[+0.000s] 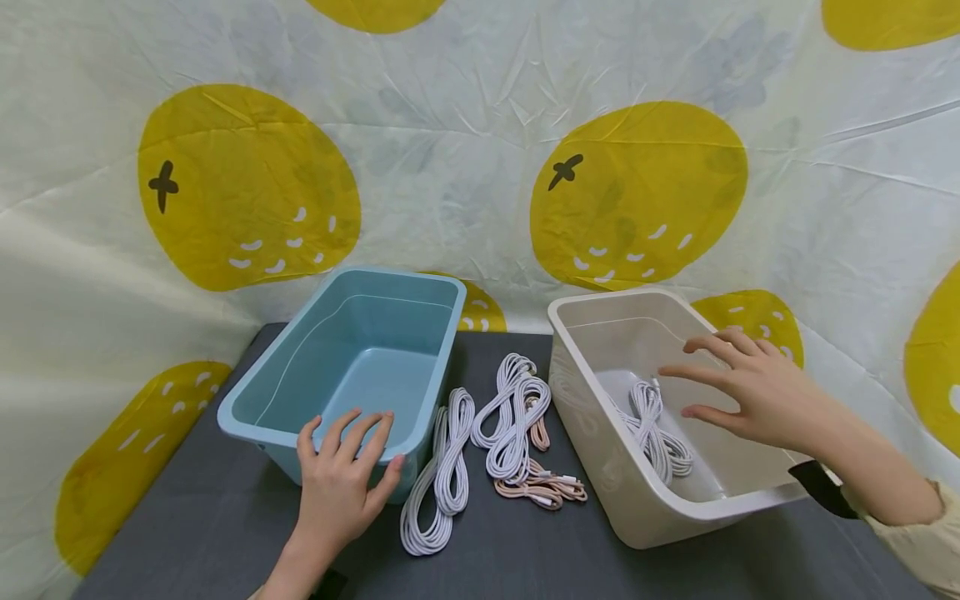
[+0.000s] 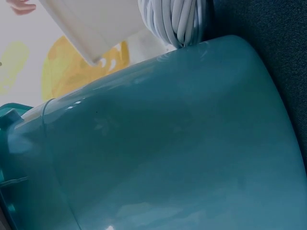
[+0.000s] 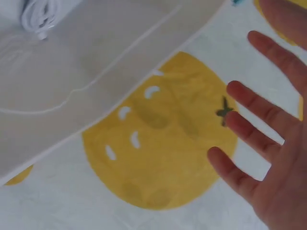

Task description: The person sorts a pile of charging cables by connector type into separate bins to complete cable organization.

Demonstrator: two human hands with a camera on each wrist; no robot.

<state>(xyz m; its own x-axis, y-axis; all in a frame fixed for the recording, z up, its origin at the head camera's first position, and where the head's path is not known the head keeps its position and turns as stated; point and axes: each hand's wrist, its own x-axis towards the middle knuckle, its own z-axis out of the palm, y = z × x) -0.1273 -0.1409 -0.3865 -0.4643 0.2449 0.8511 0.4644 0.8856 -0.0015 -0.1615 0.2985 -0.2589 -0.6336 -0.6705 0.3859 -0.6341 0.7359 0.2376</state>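
My left hand (image 1: 337, 483) is at the near rim of a blue plastic bin (image 1: 258, 433), fingers spread and slightly bent; whether they touch the rim I cannot tell. Nothing shows inside that bin. My right hand (image 1: 757, 392), holding nothing, hovers over a beige bin (image 1: 630, 508), its fingers (image 3: 259, 105) spread. A white cable bundle (image 1: 656, 433) lies on the beige bin's floor. Between the bins lie a long white cable bundle (image 1: 442, 475), another white cable bundle (image 1: 513, 417) and pink cable bundles (image 1: 551, 487), one partly hidden under the white.
Both bins stand on a dark grey tabletop (image 1: 180, 533). Behind it hangs a pale cloth (image 1: 450, 192) printed with yellow fruit. In the left wrist view, the blue bin's outer wall (image 2: 163, 143) fills most of the picture.
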